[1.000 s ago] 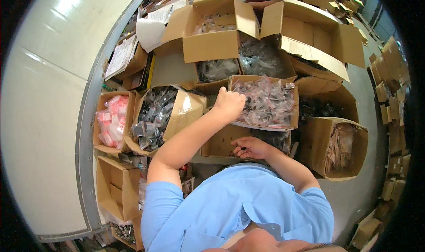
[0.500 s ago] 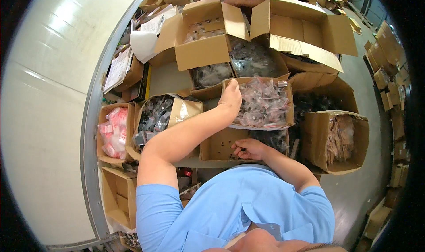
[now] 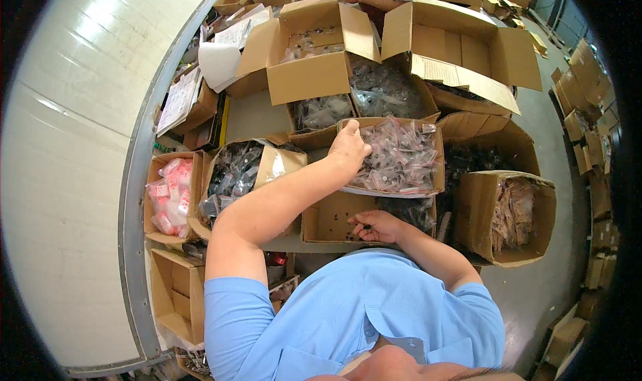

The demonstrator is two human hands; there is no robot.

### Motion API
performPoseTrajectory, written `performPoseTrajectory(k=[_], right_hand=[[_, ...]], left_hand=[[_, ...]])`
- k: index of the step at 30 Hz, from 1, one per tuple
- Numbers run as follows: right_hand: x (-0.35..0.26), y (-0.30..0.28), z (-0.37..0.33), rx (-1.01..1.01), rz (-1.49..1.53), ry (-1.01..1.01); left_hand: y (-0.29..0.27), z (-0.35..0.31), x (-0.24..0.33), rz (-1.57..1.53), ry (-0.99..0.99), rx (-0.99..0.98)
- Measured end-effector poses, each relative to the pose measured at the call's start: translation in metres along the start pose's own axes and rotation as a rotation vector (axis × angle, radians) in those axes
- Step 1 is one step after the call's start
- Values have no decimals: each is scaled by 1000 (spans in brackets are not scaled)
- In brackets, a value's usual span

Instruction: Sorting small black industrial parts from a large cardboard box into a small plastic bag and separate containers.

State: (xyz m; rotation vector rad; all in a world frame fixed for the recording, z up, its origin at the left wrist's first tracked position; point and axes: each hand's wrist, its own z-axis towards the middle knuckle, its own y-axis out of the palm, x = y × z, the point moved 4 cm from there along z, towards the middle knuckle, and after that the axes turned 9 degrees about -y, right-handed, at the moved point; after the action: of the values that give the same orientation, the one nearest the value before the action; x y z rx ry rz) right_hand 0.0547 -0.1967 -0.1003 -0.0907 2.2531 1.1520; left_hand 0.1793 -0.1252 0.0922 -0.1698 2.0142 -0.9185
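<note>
At two o'clock, a box of clear bags.
Hands apart: left hand at its rim, one o'clock, grip unclear; right hand at four, curled around dark bits over another box.

The shirt worn is light blue, with short sleeves and chest pockets.

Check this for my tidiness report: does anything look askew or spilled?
Nothing looks clearly spilled. The white sheet at upper left is curled, unlike the flatter papers below it. Small dark pieces lie scattered in the box by the right hand, though that may be normal.
</note>
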Motion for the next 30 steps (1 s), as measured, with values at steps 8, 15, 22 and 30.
performPoseTrajectory(k=[8, 15, 22, 30], right_hand=[[-2, 4, -3, 6, -8, 2], [-5, 6, -4, -11, 118, -18], [-21, 21, -18, -43, 239, -87], [-28, 27, -24, -34, 203, -100]], left_hand=[[24, 17, 16, -344, 53, 225], [3, 7, -3, -395, 99, 113], [29, 9, 2, -553, -49, 171], [14, -6, -9, -367, -24, 201]])
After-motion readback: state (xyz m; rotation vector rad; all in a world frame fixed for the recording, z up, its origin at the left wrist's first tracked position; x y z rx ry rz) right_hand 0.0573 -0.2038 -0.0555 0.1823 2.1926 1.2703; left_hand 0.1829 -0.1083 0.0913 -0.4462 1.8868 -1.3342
